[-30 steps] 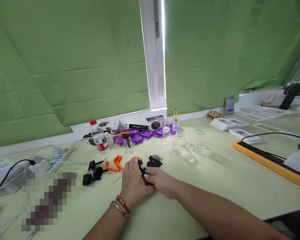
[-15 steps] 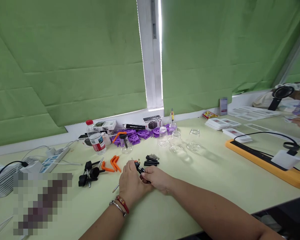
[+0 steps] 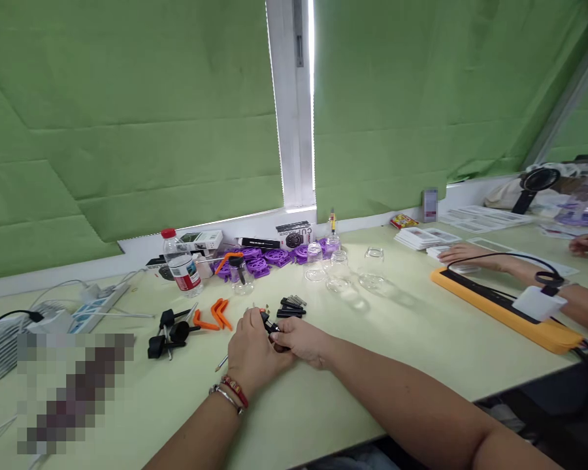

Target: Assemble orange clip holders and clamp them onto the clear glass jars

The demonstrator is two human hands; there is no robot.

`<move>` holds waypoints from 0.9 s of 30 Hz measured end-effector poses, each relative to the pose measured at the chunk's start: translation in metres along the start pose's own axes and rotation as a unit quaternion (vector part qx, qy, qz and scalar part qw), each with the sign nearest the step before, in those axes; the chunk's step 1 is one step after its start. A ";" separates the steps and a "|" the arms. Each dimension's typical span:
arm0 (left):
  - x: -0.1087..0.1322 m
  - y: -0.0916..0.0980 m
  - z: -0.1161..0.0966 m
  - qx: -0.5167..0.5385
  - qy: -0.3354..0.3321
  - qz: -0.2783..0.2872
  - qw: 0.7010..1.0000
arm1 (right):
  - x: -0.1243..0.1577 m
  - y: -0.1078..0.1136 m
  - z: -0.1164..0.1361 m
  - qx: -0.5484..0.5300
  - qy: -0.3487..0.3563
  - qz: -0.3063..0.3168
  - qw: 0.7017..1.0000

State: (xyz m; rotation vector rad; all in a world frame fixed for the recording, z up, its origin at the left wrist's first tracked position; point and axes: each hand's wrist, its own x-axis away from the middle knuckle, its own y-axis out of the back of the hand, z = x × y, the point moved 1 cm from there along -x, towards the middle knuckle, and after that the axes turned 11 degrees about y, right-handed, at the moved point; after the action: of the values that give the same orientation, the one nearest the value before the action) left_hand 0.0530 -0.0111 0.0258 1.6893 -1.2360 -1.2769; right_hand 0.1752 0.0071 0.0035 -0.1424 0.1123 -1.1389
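Observation:
Both of my hands meet low in the middle of the head view, around a small black part (image 3: 269,324) with a shiny section. My left hand (image 3: 253,346), with a red bracelet and a silver one at the wrist, has its fingers wrapped round the part's left side. The fingers of my right hand (image 3: 296,339) pinch it from the right. A thin metal rod (image 3: 221,363) pokes out beside my left hand. Just beyond my hands lie black cylinders (image 3: 291,313) and a metal spring (image 3: 298,300). Orange bent pieces (image 3: 220,314) and black clamp-like parts (image 3: 179,332) rest to the left.
A red-capped bottle (image 3: 182,264), purple parts (image 3: 277,258) and clear glasses (image 3: 374,265) stand toward the wall. An orange power strip (image 3: 500,310) lies right. Another person's hand (image 3: 470,254) rests on white cards (image 3: 415,237). White cables and chargers (image 3: 53,328) sit left.
Another person's arm has reached in from the right onto the cards behind the power strip. The view has shifted slightly; my hands keep nearly the same hold on the black part.

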 end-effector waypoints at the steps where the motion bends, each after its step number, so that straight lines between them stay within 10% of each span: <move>1: 0.000 0.000 0.000 -0.009 0.007 0.005 1.000 | -0.001 0.000 -0.001 -0.003 -0.002 -0.002 1.000; 18: -0.004 0.001 -0.006 -0.079 0.017 0.014 0.997 | -0.005 0.003 -0.001 0.067 0.006 0.004 0.998; 27: -0.012 0.002 -0.005 -0.110 0.047 0.039 0.992 | 0.006 0.016 0.020 0.475 0.179 0.010 0.862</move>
State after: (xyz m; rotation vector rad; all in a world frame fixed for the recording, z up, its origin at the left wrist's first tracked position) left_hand 0.0564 -0.0008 0.0326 1.5104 -1.0539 -1.2261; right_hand 0.1955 0.0099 0.0207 0.9543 -0.1302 -1.0768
